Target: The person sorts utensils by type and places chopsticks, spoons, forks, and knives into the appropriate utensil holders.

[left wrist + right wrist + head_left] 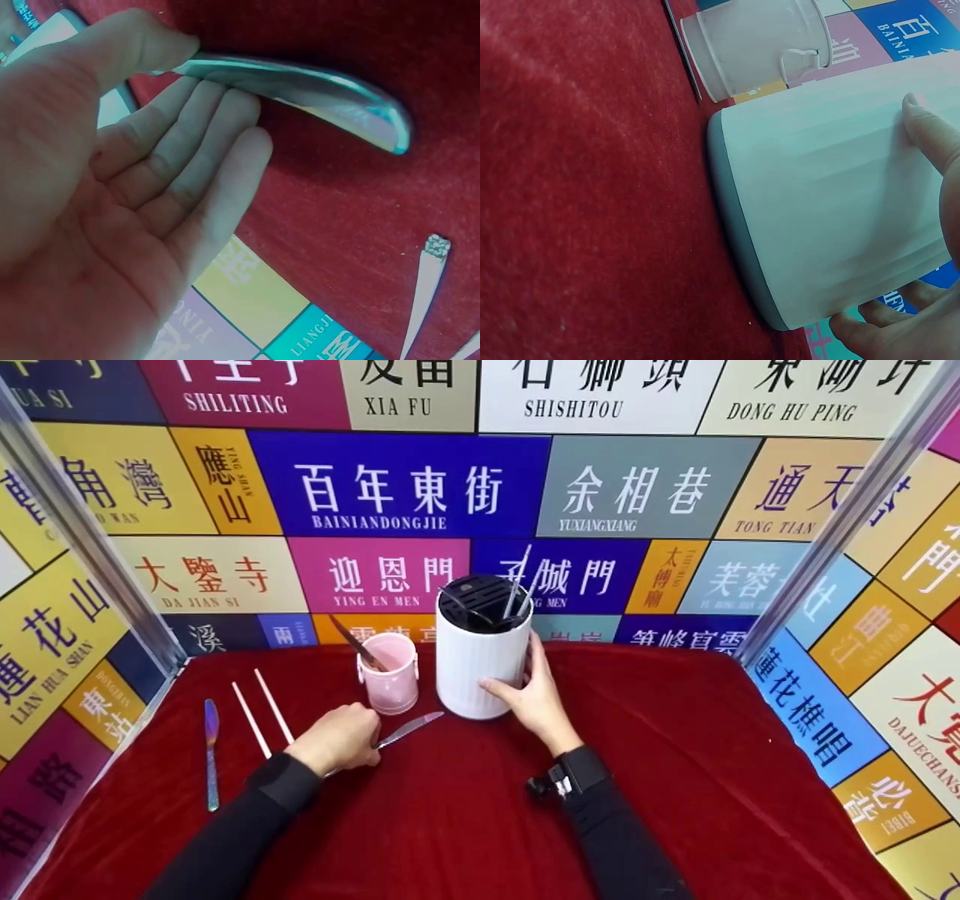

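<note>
My left hand (341, 739) pinches a silver table knife (411, 727) between thumb and fingers, low over the red cloth. Its blade points right, toward the base of a white ribbed cylindrical holder (476, 667). In the left wrist view the knife's rounded handle (322, 86) sticks out past the fingertips. My right hand (538, 697) holds the holder, which stands upright, thumb on its front and fingers round the right side. The holder's black slotted top (480, 592) has a thin silver utensil (517, 585) standing in it; the utensil's lower end is hidden.
Left of the holder stands a pink cup (394, 682) with a brown utensil (352, 637) leaning in it. Two pale chopsticks (251, 720) and an iridescent knife (211, 750) lie farther left. Red cloth (675, 780) covers the table; a sign-printed backdrop (405, 472) rises behind.
</note>
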The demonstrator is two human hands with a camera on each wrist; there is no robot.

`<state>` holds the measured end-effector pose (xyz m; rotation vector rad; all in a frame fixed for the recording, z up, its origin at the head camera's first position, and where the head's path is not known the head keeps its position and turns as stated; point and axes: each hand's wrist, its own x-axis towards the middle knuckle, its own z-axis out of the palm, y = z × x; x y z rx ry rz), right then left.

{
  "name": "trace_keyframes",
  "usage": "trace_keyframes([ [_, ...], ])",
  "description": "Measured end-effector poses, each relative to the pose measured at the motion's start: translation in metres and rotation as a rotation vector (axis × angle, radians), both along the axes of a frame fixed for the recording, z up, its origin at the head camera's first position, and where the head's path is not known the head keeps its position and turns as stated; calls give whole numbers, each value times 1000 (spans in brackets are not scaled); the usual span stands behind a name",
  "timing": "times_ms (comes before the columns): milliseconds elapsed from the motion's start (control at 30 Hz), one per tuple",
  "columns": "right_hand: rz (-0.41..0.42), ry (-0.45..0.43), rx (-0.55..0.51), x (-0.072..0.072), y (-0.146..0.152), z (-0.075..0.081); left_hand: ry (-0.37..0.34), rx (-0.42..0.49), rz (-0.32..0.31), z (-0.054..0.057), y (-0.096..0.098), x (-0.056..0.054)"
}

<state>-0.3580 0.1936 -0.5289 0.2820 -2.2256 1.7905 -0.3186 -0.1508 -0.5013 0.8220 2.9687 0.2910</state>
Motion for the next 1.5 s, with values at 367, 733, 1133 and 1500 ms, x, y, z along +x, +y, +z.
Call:
trace_keyframes([
  [367,-14,-22,-23,-1,-2,1,19,-14,6,-4,0,-2],
  [733,-5,-22,-13,1,-1,1,88,20,-28,-4,-6,-3],
  [1133,-5,-41,7,3,1,5,1,109,19,15,-16,-7],
  [1500,-193,45,-3,15,-5,36,47,290,42,41,-25,-12],
])
